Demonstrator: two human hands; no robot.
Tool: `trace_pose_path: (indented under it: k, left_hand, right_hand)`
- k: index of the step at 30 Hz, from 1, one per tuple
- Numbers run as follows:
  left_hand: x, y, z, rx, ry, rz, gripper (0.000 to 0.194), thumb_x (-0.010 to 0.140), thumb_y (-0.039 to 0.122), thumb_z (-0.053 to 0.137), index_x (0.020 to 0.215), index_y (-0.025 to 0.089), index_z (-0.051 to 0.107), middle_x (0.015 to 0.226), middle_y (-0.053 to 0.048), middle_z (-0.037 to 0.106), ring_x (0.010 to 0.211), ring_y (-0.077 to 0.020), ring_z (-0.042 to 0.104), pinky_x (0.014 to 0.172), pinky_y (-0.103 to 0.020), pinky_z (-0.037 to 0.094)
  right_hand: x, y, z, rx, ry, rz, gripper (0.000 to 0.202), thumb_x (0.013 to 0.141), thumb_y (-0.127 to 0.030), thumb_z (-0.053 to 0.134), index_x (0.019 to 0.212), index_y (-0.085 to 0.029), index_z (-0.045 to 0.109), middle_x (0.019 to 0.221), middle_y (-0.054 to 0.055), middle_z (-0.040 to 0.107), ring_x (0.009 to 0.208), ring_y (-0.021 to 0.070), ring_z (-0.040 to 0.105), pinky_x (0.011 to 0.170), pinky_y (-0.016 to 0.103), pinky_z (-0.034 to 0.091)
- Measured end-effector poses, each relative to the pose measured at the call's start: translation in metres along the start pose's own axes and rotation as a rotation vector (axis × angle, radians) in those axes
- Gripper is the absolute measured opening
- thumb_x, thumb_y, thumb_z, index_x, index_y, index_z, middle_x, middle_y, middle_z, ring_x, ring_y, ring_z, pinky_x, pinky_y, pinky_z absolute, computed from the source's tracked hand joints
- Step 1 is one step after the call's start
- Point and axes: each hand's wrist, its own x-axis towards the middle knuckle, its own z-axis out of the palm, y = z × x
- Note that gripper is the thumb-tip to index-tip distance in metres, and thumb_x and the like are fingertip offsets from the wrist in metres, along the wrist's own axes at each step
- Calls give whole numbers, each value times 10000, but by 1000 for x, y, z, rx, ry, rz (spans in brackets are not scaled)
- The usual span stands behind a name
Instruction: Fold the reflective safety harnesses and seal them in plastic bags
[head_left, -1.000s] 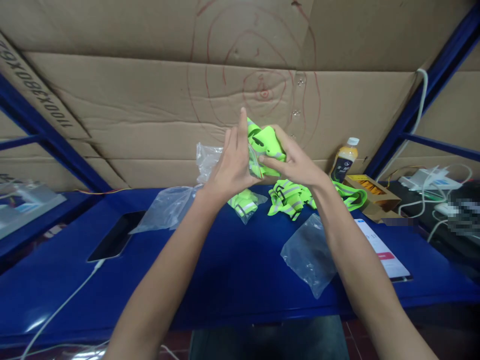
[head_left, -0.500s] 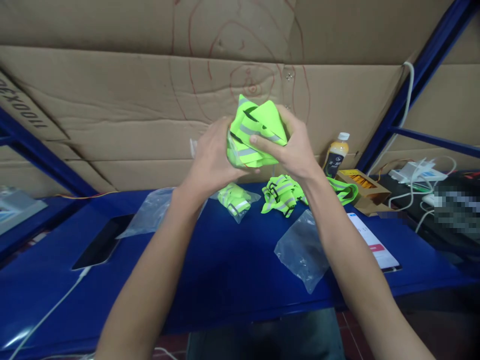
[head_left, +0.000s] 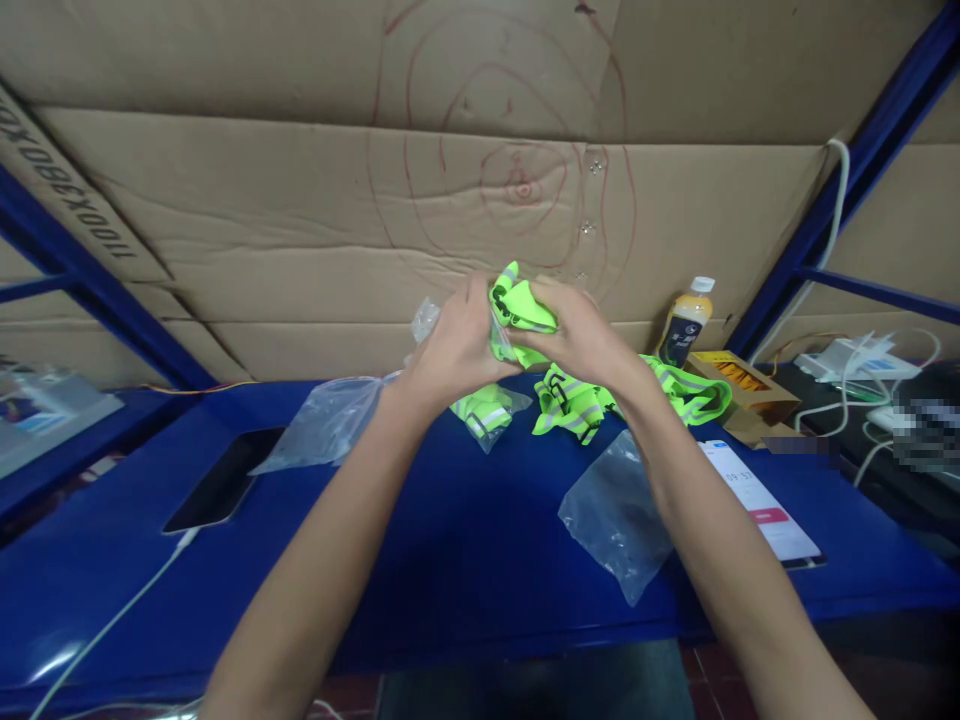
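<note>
Between my two hands, raised over the back of the table, is a bundled neon-yellow reflective strap with grey stripes. My left hand is closed around its left side, along with a clear plastic bag that shows past my knuckles. On the right side my right hand grips the same bundle, thumb in front. Below my hands lie a similar bundle in a clear bag and a loose reflective strap heap. Another reflective strap is partly behind my right forearm.
The blue table carries a flat clear bag, another clear bag, a dark phone on a cable, and a lit phone. A juice bottle and an open cardboard box stand at back right. Cardboard lines the back.
Both hands have come down with the strap bundle and closed more tightly around it, so less of it shows. The whole view has shifted slightly.
</note>
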Motion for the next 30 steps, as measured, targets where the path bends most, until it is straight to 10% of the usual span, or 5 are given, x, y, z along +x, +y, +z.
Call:
trace_pose_path:
  k: [6,13,19,30]
  left_hand:
    - [0,-6,6,-26,38,92,1183,701,791,877,1587,207,355,1538,-237,520,1487,-452,503,1230,-600,424]
    - [3,-5,-38,-154,-156,42,1300,715,719,907,1714,281,200,1782,-197,287,1611,-432,376,1303,-621,366]
    - [3,-9,-30,-65,-61,-20,817,724,667,907,1361,255,605,1345,-152,710,1285,-440,662,1098,-611,536]
    - [6,15,-27,-104,-105,-63,589,745,626,888,1123,220,688,1104,-85,778,1004,-326,753,854,-420,586]
  right_hand:
    - [-2,6,5,-13,32,-52,315,986,-531,683,946,-233,591,1016,67,643,937,251,563,873,394,489]
    - [-1,-3,-6,166,115,75,356,909,-535,772,1043,-228,650,959,44,655,927,255,613,847,428,565]
    - [-1,-6,-13,146,155,75,368,886,-545,779,1036,-231,660,954,39,655,922,243,611,821,438,588]
    - [2,-9,-5,41,-12,-3,271,828,-382,801,792,-223,585,826,9,639,786,204,564,761,348,466]
